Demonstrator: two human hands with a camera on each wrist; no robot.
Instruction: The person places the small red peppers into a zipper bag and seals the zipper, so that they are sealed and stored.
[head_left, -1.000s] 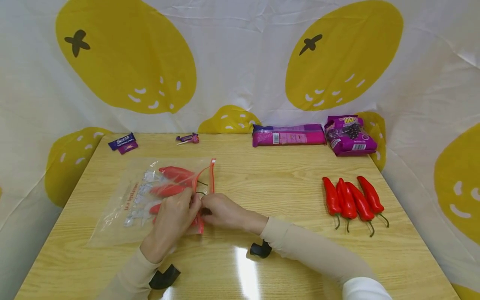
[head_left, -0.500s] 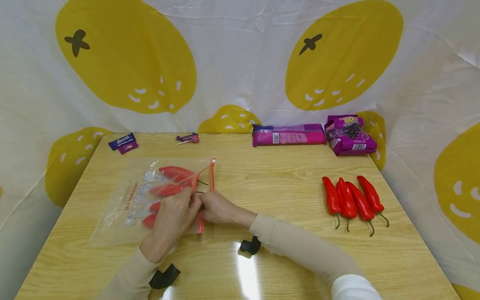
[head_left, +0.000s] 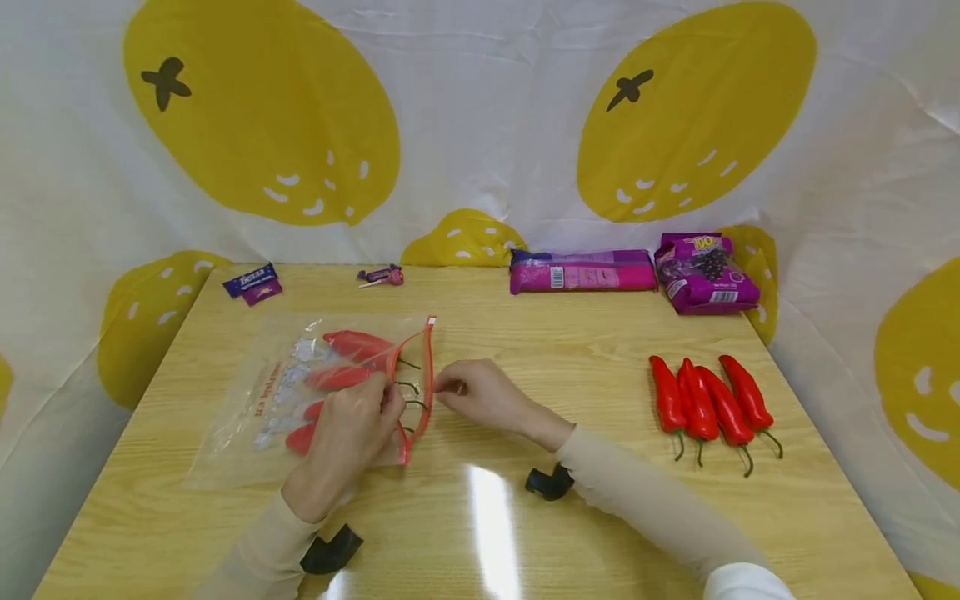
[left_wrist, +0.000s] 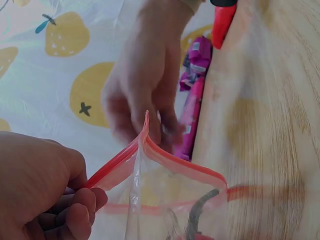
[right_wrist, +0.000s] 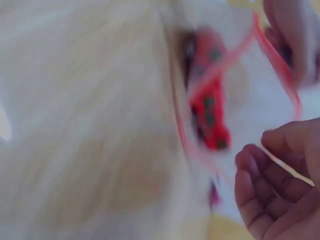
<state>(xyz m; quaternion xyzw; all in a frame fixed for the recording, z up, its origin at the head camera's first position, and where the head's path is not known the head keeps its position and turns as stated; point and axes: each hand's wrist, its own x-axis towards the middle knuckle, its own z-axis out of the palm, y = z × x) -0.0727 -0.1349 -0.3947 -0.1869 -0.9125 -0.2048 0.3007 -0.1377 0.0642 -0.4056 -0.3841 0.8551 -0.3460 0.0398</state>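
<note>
A clear zip bag (head_left: pixel 232 446) with a red-edged mouth lies on the table, its mouth facing right and spread apart. Several red peppers (head_left: pixel 358 345) are inside, their stems toward the opening. My left hand (head_left: pixel 348 429) pinches the upper red edge (left_wrist: pixel 112 162) between thumb and fingers, lifting it. Just right of the mouth is my right hand (head_left: pixel 487 396), fingers loosely curled and holding nothing in the right wrist view, where that hand (right_wrist: pixel 280 185) shows its palm side. The left hand partly covers the bagged peppers.
Several red peppers (head_left: pixel 701 404) lie side by side at the table's right. Along the back are a long purple packet (head_left: pixel 585 273), a purple bag with a grape picture (head_left: pixel 707 275), a lollipop (head_left: pixel 382 275) and small purple wrappers (head_left: pixel 255 283). A patterned cloth hangs behind.
My right hand has come out of the bag's mouth and moved right. The pepper stems inside show more clearly. My left hand keeps its pinch on the edge.
</note>
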